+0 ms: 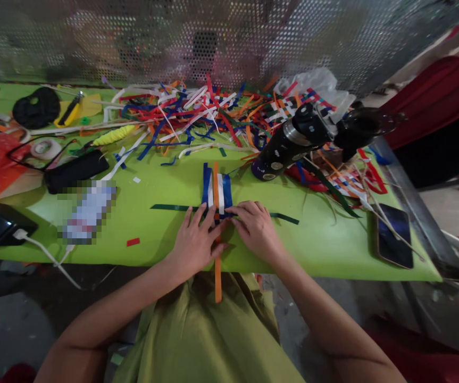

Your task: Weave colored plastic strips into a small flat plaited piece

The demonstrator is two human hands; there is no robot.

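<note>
A small woven piece of strips lies flat on the table before me. Blue strips (227, 189) and white strips (220, 197) run lengthwise, with an orange strip (218, 282) down the middle hanging over the table's edge. Crossing them is a dark green strip (287, 217), its ends sticking out on both sides. My left hand (198, 239) rests on the weave with fingers spread, pressing the strips. At the right edge of the weave, my right hand (257, 231) has thumb and fingers closed together at the green strip; the fingertips partly hide the crossing.
Behind the weave lies a heap of coloured strips (197, 106). A black bottle (281, 146) stands to its right. One phone (393, 234) lies far right, another (89, 213) left on a cable. Glasses (16, 154), tape (48, 148) and a yellow cutter (69, 110) are at left.
</note>
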